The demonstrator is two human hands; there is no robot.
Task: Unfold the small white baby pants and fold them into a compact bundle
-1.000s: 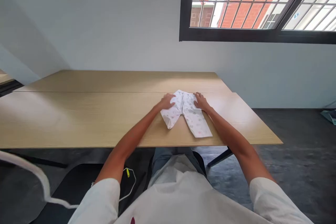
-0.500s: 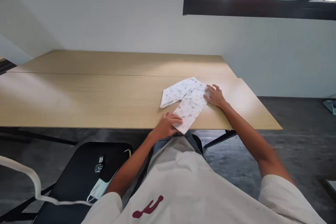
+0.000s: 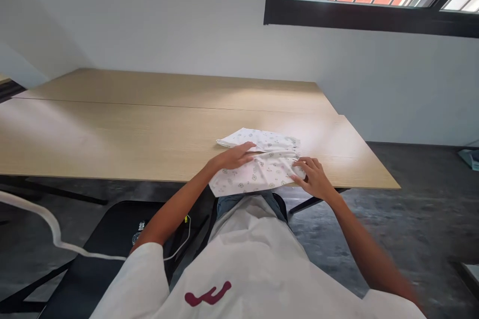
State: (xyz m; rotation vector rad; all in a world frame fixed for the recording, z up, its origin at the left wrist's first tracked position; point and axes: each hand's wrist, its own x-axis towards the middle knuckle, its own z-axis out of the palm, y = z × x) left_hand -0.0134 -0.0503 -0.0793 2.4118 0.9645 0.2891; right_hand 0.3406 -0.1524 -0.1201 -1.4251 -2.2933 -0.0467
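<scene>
A pair of small white pants (image 3: 258, 172) with a tiny printed pattern lies at the table's front edge. Its gathered waist is on the right and both legs run left; the nearer leg overhangs the edge. My left hand (image 3: 235, 155) rests flat over the legs, fingers stretched out and open. At the waist end, my right hand (image 3: 312, 175) has its thumb and curved fingers closed on the cloth. Part of the far leg is hidden under my left hand.
The light wood table (image 3: 130, 134) stretches left and back toward a wall. To the lower left stands a black chair (image 3: 90, 269) with a watch (image 3: 136, 234) on it, and a white cable (image 3: 56, 232) crosses it. A dark-framed window (image 3: 359, 17) is above.
The pants have turned so their legs point left, and lie closer to the edge. My left hand has moved up onto the legs; my right hand has come down toward me with the waist.
</scene>
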